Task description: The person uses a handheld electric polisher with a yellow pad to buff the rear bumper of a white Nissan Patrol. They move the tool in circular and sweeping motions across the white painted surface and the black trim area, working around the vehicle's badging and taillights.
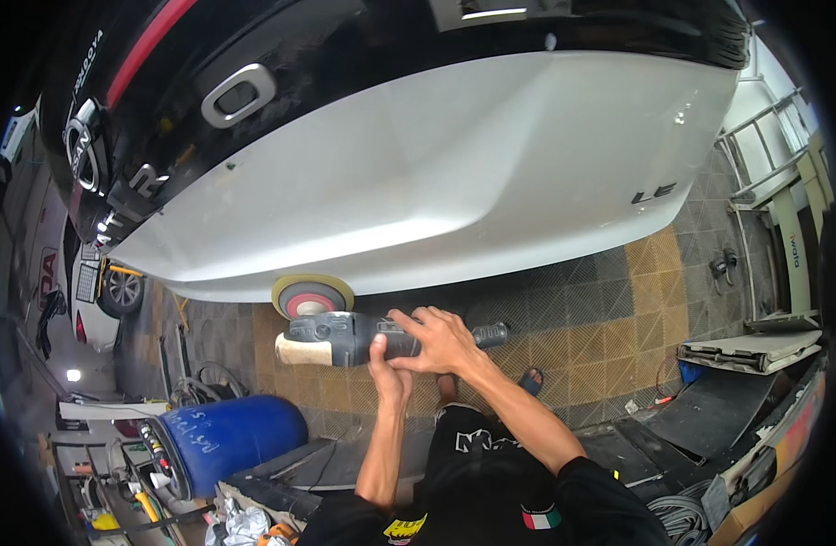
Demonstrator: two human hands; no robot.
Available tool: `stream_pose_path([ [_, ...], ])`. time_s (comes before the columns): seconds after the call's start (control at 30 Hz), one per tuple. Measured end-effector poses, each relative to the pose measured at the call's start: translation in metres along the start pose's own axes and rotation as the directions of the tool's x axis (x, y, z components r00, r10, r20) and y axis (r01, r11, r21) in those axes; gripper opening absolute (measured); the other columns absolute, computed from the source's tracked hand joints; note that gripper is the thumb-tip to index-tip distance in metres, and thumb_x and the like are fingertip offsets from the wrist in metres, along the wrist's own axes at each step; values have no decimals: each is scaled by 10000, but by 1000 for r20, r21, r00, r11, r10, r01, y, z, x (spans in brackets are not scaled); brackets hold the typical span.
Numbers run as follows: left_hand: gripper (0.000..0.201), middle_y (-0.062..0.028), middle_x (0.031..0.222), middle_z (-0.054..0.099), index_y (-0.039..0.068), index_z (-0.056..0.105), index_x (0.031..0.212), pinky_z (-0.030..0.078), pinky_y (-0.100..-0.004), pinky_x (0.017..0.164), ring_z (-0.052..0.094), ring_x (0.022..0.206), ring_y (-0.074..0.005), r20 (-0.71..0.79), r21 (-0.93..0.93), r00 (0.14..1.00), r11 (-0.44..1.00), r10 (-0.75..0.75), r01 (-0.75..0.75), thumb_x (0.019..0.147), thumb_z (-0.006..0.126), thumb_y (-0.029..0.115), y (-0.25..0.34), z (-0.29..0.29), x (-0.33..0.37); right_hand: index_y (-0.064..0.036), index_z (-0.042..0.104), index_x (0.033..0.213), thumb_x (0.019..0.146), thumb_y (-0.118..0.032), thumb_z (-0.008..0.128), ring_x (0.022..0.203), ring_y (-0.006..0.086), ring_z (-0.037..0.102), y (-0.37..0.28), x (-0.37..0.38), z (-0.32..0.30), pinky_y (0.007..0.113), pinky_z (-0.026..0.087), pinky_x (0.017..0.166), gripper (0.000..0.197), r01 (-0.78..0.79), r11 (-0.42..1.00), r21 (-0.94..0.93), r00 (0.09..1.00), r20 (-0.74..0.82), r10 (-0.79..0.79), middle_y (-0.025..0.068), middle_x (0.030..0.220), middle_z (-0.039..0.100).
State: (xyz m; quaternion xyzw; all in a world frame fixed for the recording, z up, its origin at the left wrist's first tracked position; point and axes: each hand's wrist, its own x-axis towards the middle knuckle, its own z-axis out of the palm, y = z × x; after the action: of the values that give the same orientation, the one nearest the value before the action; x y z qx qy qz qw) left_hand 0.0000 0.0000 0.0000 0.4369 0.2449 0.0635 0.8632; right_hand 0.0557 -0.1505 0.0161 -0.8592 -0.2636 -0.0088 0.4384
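Observation:
A black rotary polisher (350,338) with a cream-coloured section at its head end lies crosswise in front of me. Its yellow round pad (340,289), with a red and white backing, meets the lower edge of a glossy white car tailgate (418,173); whether it presses on the paint or is just short of it I cannot tell. My right hand (443,338) is closed over the polisher's grip, right of its middle. Close beside it, my left hand (390,371) holds the body from the near side, thumb up; its other fingers are largely hidden.
A blue drum (236,441) lies at the lower left, near tools and wheels. Folded panels (750,350) and a metal ladder frame (773,136) stand at the right. Patterned floor tiles (582,337) run beneath the car. Slippers (723,266) lie at the right.

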Motion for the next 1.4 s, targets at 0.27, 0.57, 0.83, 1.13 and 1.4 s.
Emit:
stream_pose_path([
  [0.27, 612, -87, 1350, 640, 28, 602, 1401, 463, -404, 1135, 603, 1264, -225, 296, 140, 955, 989, 2, -46, 826, 796, 108, -75, 81, -31, -91, 667, 1366, 637, -411, 914, 952, 356, 711, 68, -73, -50, 467, 609, 838, 833, 61, 998, -28, 901, -428, -67, 150, 1072, 704],
  [0.57, 614, -86, 1331, 688, 7, 645, 1377, 520, -354, 1069, 662, 1201, -189, 322, 501, 946, 851, -17, -156, 832, 915, 94, -111, 137, -55, -11, 661, 1262, 558, -201, 877, 940, 405, 740, 112, -113, -67, 467, 627, 799, 761, 25, 998, 55, 748, -663, 17, 180, 1107, 741],
  [0.83, 496, -108, 1241, 690, -38, 630, 1334, 552, -357, 1000, 676, 1104, -208, 127, 399, 992, 915, 1, -52, 913, 848, 108, -101, 146, -89, -24, 697, 1237, 612, -334, 926, 889, 379, 743, 97, -134, -66, 462, 619, 795, 735, -109, 959, 261, 878, -428, 216, 182, 1017, 735],
  [1.13, 504, -146, 1183, 738, -92, 694, 1228, 534, -382, 1002, 685, 1095, -224, 367, 682, 883, 730, -291, -43, 941, 857, 289, -159, 143, -127, 32, 698, 1310, 681, -272, 929, 1120, 366, 758, 100, -245, -92, 431, 595, 983, 736, -370, 791, 488, 720, -388, 576, 250, 1246, 750],
  [1.4, 847, -280, 1293, 568, -119, 417, 1397, 488, -460, 1050, 613, 1220, -373, 560, 818, 682, 444, -469, -366, 935, 822, 464, -187, 236, -147, 73, 666, 1310, 781, -689, 807, 1030, 239, 739, 110, -297, -124, 388, 568, 913, 938, -297, 597, 745, 396, -473, 787, 170, 1089, 781],
])
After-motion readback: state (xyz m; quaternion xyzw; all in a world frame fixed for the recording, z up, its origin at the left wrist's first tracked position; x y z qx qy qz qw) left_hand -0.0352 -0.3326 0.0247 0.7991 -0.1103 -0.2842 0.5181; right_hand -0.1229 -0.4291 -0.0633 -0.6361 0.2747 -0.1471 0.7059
